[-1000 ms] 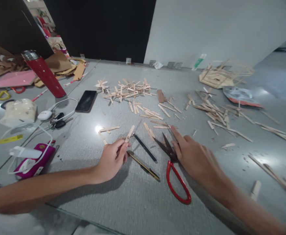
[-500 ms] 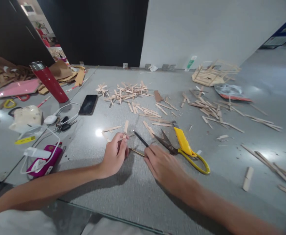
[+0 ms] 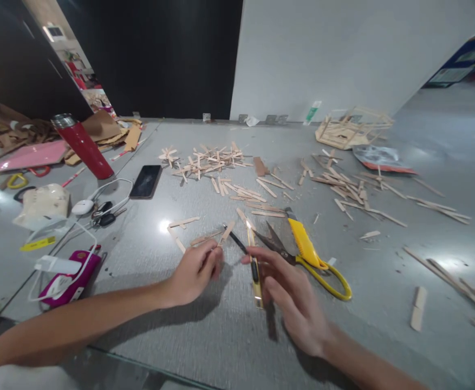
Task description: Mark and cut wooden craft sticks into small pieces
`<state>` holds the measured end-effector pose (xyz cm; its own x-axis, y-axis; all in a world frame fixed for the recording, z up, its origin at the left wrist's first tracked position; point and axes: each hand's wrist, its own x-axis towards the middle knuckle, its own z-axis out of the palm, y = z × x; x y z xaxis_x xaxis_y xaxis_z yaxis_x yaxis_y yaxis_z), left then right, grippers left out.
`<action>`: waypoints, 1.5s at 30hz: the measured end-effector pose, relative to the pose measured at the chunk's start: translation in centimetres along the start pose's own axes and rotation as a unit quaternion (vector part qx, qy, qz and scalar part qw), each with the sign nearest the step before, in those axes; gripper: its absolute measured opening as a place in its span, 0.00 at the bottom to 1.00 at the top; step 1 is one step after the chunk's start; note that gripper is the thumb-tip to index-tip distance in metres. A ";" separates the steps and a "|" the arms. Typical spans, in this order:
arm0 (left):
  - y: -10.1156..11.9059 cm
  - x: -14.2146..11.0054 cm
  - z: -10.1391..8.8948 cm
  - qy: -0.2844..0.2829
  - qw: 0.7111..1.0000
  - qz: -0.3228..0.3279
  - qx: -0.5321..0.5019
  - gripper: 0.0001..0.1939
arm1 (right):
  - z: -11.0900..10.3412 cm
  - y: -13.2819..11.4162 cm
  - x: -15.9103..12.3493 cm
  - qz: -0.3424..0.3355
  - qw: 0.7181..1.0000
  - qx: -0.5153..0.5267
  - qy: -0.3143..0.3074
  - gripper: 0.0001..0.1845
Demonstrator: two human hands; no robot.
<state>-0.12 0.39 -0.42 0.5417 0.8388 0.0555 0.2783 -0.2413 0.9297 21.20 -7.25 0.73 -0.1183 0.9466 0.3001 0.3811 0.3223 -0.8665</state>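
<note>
My left hand (image 3: 196,271) is closed, pinching a short flat wooden stick (image 3: 227,232) that points up and to the right. My right hand (image 3: 292,298) has its fingers loosely around a slim gold utility knife (image 3: 256,281) with a black slider; its thumb stands a little apart. A black pen (image 3: 236,240) lies between the two hands, its rear end by the right fingertips. Just beyond the left hand, several sticks (image 3: 176,238) lie on the table. Open scissors (image 3: 322,276) with yellow handles and a yellow box cutter (image 3: 302,235) lie right of the right hand.
Loose sticks lie in piles at the back (image 3: 213,160) and right (image 3: 343,181). A stick-built frame (image 3: 353,130) stands at the back right. On the left are a phone (image 3: 145,181), a red flask (image 3: 83,146), keys (image 3: 106,218) and a purple device (image 3: 72,276) with a white cable.
My right hand has left the pen on the table and turned the gold knife from lying sideways to pointing away. The stick in my left hand has tilted right and come lower.
</note>
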 end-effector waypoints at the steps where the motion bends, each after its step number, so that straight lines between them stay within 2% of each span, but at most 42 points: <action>1: 0.0 0.0 0.0 -0.011 1.000 0.002 0.001 0.21 | -0.1 0.3 0.0 -0.005 1.000 0.008 -0.004 0.20; 3: 0.0 0.1 0.0 -0.023 1.000 0.003 0.001 0.21 | -0.3 0.9 0.1 -0.014 0.999 -0.021 0.036 0.15; 5: 0.0 0.1 0.0 -0.030 1.000 0.001 0.000 0.20 | -0.4 1.3 0.2 -0.032 0.992 -0.080 0.091 0.02; 8: 0.3 0.2 -0.1 -0.047 0.999 -0.002 -0.004 0.19 | -0.5 1.3 0.3 -0.048 0.984 -0.107 0.133 0.05; 11: 0.7 0.1 -0.2 -0.062 0.998 -0.003 -0.004 0.19 | -0.5 1.0 0.2 -0.040 0.990 -0.051 0.124 0.11; 13: 0.9 0.1 -0.2 -0.070 0.997 0.000 0.011 0.17 | -0.2 0.8 0.2 -0.039 0.992 -0.035 0.111 0.09; 18: 0.9 0.1 0.0 -0.085 0.996 0.010 0.040 0.18 | 1.2 1.1 -0.3 0.038 0.993 0.052 0.102 0.11; 20: 0.8 0.0 0.1 -0.087 0.995 0.012 0.045 0.18 | 1.5 1.2 -0.5 0.043 0.992 0.071 0.099 0.13; 24: 0.8 -0.2 0.2 -0.078 0.995 0.025 0.060 0.18 | 1.6 1.3 -0.9 -0.027 0.997 -0.005 0.069 0.11; 27: 0.8 -0.3 0.2 -0.068 0.994 0.035 0.073 0.17 | 1.3 1.3 -1.0 -0.051 0.995 -0.060 0.056 0.11; 30: 0.8 -0.4 0.2 -0.070 0.993 0.050 0.080 0.16 | 1.2 1.5 -0.9 -0.071 0.993 -0.090 0.042 0.11; 35: 0.6 -0.4 0.1 -0.083 0.990 0.068 0.087 0.16 | 1.2 1.3 -0.6 -0.150 0.980 -0.125 0.042 0.11; 45: 0.3 -0.4 0.1 -0.085 0.991 0.073 0.078 0.16 | 1.1 0.6 -0.5 -0.169 0.969 -0.175 0.052 0.13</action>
<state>-0.22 -0.10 -0.21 0.7070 0.6983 0.1119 0.2988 -0.4383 0.8477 20.50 -7.57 -0.37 -0.2050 0.7753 0.5974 0.6261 0.5730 -0.5288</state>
